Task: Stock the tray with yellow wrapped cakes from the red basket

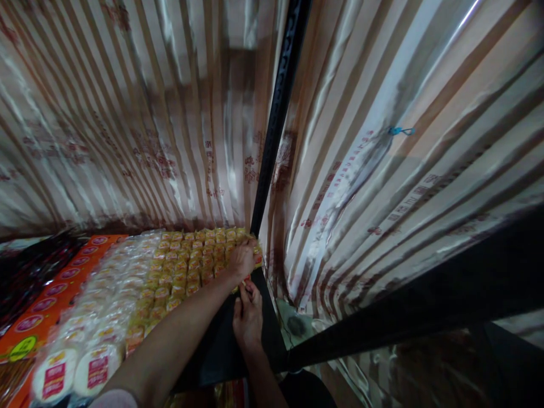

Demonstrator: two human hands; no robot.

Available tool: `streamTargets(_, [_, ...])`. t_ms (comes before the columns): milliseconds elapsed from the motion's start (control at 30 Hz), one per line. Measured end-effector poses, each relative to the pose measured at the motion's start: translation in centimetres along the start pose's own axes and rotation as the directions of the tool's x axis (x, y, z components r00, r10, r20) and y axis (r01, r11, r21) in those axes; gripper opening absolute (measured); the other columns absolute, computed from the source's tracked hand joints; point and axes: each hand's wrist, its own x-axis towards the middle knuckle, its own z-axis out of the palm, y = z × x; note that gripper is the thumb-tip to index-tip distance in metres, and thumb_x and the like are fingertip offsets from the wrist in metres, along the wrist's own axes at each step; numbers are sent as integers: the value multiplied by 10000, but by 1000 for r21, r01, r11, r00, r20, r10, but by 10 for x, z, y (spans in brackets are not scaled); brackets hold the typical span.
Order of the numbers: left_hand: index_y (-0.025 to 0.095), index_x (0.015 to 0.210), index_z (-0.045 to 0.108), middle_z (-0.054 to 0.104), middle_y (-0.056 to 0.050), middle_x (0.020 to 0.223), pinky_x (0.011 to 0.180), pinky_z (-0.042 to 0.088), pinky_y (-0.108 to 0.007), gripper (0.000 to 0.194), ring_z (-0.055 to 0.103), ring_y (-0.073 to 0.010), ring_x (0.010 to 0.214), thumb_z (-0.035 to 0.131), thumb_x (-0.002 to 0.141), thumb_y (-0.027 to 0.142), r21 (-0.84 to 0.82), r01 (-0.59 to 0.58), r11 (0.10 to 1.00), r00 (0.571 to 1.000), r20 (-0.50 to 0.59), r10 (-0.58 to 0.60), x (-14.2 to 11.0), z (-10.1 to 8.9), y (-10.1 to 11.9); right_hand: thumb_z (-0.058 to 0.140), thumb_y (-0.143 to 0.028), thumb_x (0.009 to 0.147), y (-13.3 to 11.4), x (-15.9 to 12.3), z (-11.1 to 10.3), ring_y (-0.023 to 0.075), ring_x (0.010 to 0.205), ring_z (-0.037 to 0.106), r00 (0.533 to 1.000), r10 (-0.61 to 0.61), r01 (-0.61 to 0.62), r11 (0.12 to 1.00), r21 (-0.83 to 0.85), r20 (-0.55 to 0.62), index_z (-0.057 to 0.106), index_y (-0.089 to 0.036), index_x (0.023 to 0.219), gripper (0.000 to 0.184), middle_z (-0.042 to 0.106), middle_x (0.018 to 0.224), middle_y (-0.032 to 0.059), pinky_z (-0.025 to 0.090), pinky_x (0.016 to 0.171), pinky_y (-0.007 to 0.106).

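Observation:
Rows of small yellow-wrapped packets cover the right part of a dark shelf. My left hand reaches across to the far right corner of these rows. Its fingers are curled down against the end packets, and what lies under them is hidden. Just below and nearer to me, my right hand is closed, with thumb and fingers pinched round a small packet that shows yellow and red. The light is dim, so its details do not show. Both hands nearly touch.
Left of the yellow packets lie rows of clear-wrapped round white packs with red labels. Beyond them are an orange printed sheet and dark packages. A black upright post stands at the corner, before striped plastic sheeting. A dark beam crosses at right.

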Motion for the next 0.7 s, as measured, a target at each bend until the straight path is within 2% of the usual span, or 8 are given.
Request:
streamTargets(200, [120,1055,546,578,-114,1059,937,381,-331,266,471,-225,1075,495,795,92,124,-28,992,999,-36,32,2,11,3,415,-150,816,1,0,0,263,1124,471,1000,3,-3,999,-48,5,597,-113,1147,380,507,1170,175,447,937,421])
streamTargets(467, [92,1039,555,568,-144,1057,884,422,-342,301,473,-230,1068,351,830,21,172,31,985,994,-108,-12,5,21,6,410,-152,816,3,-1,1,256,1127,460,1000,15,-16,1000,-25,-18,593,-159,1117,352,509,1171,147,440,939,438])
streamTargets(600, [99,1023,575,582,-132,1029,873,436,-339,299,488,-227,1041,354,835,28,161,20,987,990,-144,4,3,16,8,406,-152,815,5,-1,3,259,1135,457,999,2,-2,1000,-14,-34,596,-159,1096,339,510,1174,148,435,943,453])
streamTargets(700, [119,1035,578,564,-116,1073,896,432,-335,253,470,-229,1074,432,831,84,128,1,992,978,-208,26,-11,-2,17,394,-157,818,7,-1,2,271,1140,457,998,22,-22,1000,6,-51,601,-152,1083,335,514,1170,154,430,943,472])
